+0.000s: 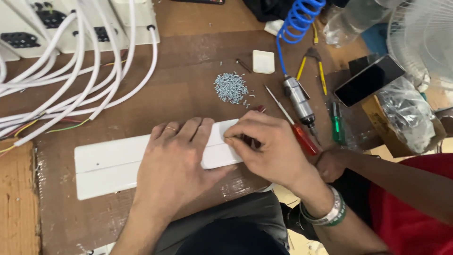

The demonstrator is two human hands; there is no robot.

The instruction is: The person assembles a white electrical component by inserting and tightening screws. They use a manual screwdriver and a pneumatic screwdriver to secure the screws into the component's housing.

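- Two hands meet at mid-frame on a long white plastic casing [113, 165], which lies flat on the brown workbench [188, 94].
- Left hand [172, 165] is spread palm-down over the casing, seemingly to pin it steady.
- Right hand [269, 148] pinches at the casing's right end; whether it grips something small I cannot tell.
- Above them, a heap of small screws [230, 87] sits within reach; a red-handled screwdriver [295, 127] lies just right.

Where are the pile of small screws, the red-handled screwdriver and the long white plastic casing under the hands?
pile of small screws [230, 87]: head view, middle of the heap.
red-handled screwdriver [305, 139]: head view, on the red handle.
long white plastic casing [111, 165]: head view, bare left part.
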